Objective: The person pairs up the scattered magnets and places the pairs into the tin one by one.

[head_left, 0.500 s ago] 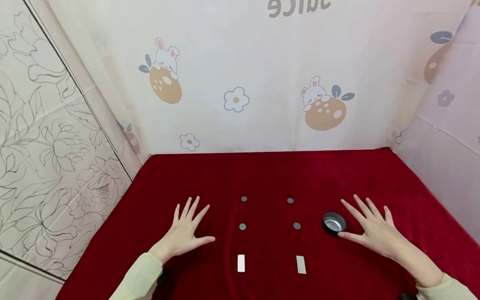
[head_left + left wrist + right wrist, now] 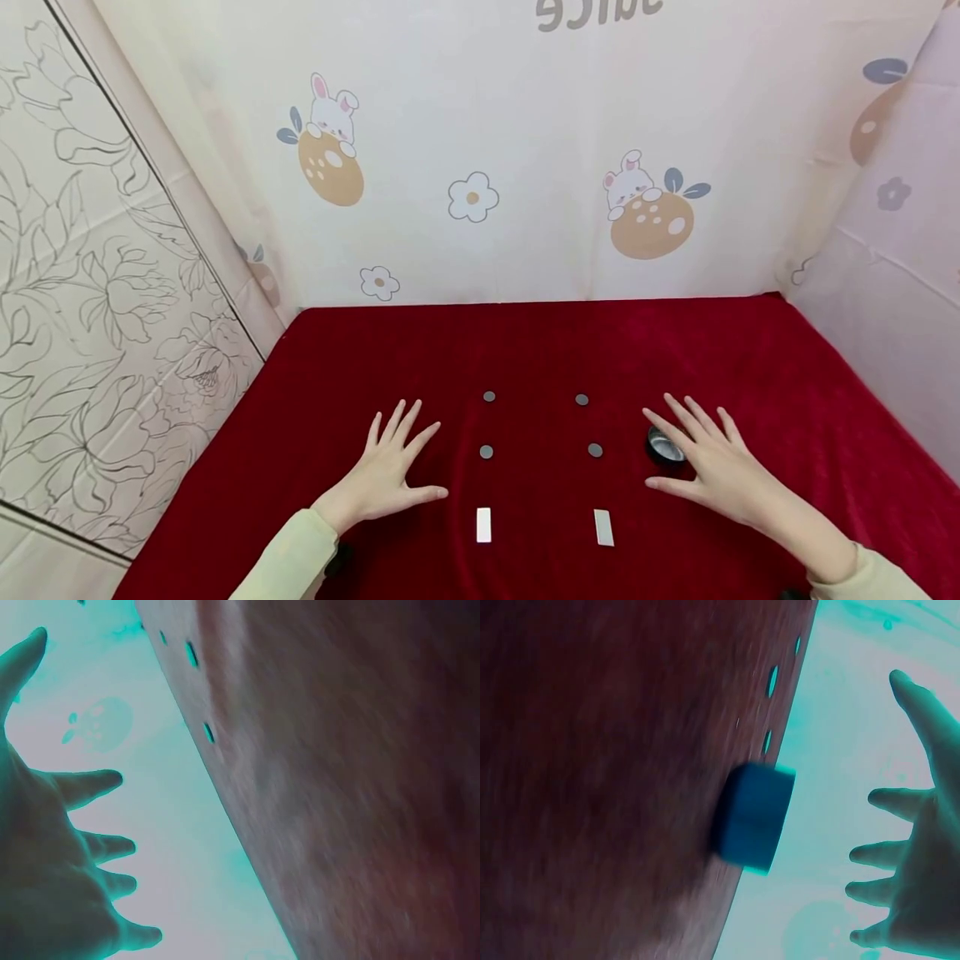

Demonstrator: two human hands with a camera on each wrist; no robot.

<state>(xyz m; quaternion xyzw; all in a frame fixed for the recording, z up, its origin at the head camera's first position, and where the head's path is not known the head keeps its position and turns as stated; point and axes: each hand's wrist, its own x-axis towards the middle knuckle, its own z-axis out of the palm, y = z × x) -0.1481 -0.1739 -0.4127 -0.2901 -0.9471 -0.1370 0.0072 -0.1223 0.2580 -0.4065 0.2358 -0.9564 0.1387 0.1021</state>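
Fingers spread, my left hand (image 2: pixel 384 477) hovers over the red cloth, left of two grey discs and a pale strip, and holds nothing. My right hand (image 2: pixel 712 467) is spread too and holds nothing; in the head view its index finger covers part of a small round dark tin (image 2: pixel 666 448). The right wrist view shows the tin (image 2: pixel 756 817) apart from the fingers. Grey discs lie in two pairs: the far left disc (image 2: pixel 489 397), near left disc (image 2: pixel 486 452), far right disc (image 2: pixel 582 400) and near right disc (image 2: pixel 595 450). Nearer me lie a left strip (image 2: pixel 483 525) and a right strip (image 2: pixel 603 527).
Red velvety cloth (image 2: pixel 375 350) covers the table. A pale curtain (image 2: pixel 540 125) printed with rabbits and fruit hangs along the back edge, with another panel (image 2: pixel 892 275) at the right. At the left stands a flower-patterned panel (image 2: pixel 112 292).
Both hands have moved inward, the left one to the right and the right one to the left. The right hand now overlaps the tin in the head view. Discs and strips stay put.
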